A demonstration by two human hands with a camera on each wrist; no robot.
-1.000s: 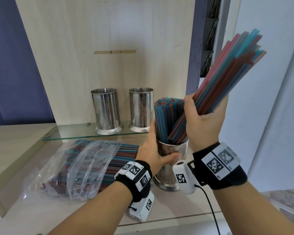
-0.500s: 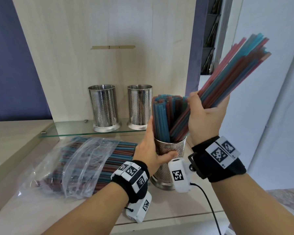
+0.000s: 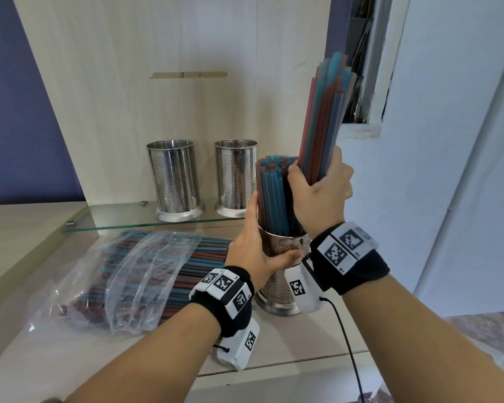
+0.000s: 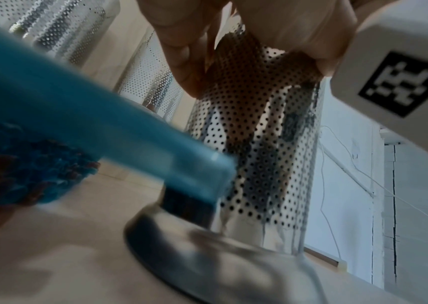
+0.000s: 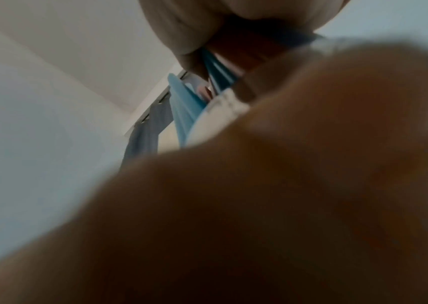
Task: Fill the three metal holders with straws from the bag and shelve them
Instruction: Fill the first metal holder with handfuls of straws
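Observation:
A perforated metal holder [image 3: 277,283] stands on the wooden counter, partly filled with blue and red straws [image 3: 272,196]. My left hand [image 3: 255,251] grips its upper wall; the left wrist view shows the fingers [image 4: 184,67] on the mesh of the holder [image 4: 259,144]. My right hand [image 3: 317,190] grips a tall bundle of straws [image 3: 325,112], nearly upright, its lower end inside the holder's mouth. Two more holders, one on the left [image 3: 173,178] and one on the right [image 3: 235,175], stand with no straws on the glass shelf [image 3: 114,221]. A clear bag of straws [image 3: 134,274] lies at the left.
A wooden back panel [image 3: 157,82] rises behind the shelf. A white wall [image 3: 448,170] is close on the right. The counter's front edge [image 3: 288,365] runs under my forearms. A cable [image 3: 349,344] hangs from my right wrist camera.
My right hand has swung the straw bundle from leaning to the right to nearly upright and lowered it into the holder. The left hand stays on the holder.

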